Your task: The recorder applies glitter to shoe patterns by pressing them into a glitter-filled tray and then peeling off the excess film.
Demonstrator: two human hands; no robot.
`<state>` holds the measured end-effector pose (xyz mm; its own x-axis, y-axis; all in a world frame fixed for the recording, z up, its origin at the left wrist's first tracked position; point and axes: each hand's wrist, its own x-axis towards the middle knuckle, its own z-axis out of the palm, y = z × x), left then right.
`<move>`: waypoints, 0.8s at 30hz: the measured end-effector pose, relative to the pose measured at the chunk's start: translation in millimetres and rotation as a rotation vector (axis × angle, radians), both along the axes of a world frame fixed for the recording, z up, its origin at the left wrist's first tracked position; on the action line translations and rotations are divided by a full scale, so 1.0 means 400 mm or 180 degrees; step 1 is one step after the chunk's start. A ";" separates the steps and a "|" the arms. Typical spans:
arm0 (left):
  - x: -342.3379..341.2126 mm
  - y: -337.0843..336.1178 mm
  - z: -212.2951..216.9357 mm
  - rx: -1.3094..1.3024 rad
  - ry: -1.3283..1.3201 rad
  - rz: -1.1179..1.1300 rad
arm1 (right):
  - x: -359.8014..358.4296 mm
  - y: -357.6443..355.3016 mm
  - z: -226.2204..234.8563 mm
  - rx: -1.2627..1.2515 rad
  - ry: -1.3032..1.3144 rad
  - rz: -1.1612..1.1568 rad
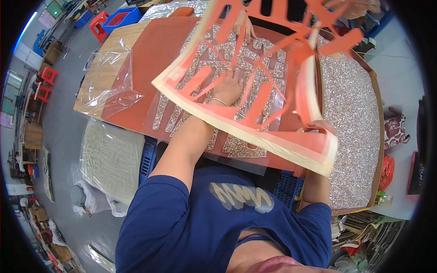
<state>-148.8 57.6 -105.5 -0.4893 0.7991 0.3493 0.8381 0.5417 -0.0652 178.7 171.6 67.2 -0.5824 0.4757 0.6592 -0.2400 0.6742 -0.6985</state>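
Coral stencil point(282, 139), edged in cream, is slanting across the centre and upper right of the frame, and my right hand point(324, 126) is grasping it near its lower right corner, the fingers curling over the edge. Beneath it, just left of centre, my left hand point(231, 87) is lying palm down with the fingers spread, gripping nothing and showing through the cut-outs. It is resting over glittery pieces point(246, 147), which are covering a clear sheet point(255, 166) across the middle of the frame. A reddish-brown mat point(150, 50) is lying under the sheet on a wooden table point(112, 43). Toward the lower left, a pale bundle in plastic point(111, 159) is sitting near the table, while on the right a shallow box point(378, 123) is holding silvery glitter material point(350, 136). Farther off, at top centre, another person's hand point(246, 31) is reaching onto the pieces. A blue basket point(129, 22) is standing at upper left, and red stools point(48, 77) are standing at far left.
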 end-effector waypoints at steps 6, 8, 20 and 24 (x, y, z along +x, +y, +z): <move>0.032 0.022 0.134 -0.0925 -0.2008 -0.0175 | 0.179 0.206 0.131 -0.0036 0.1113 0.0006; 0.104 0.019 0.151 0.0190 -0.0583 0.0155 | 0.387 0.394 0.160 0.0173 0.0997 -0.0727; 0.123 0.046 0.148 0.0182 -0.0660 0.0057 | 1.461 0.720 0.262 -0.2916 0.2131 -0.2495; 0.115 0.028 0.170 -0.0033 -0.0510 0.0129 | 1.406 0.660 0.044 -0.2907 0.2083 -0.3447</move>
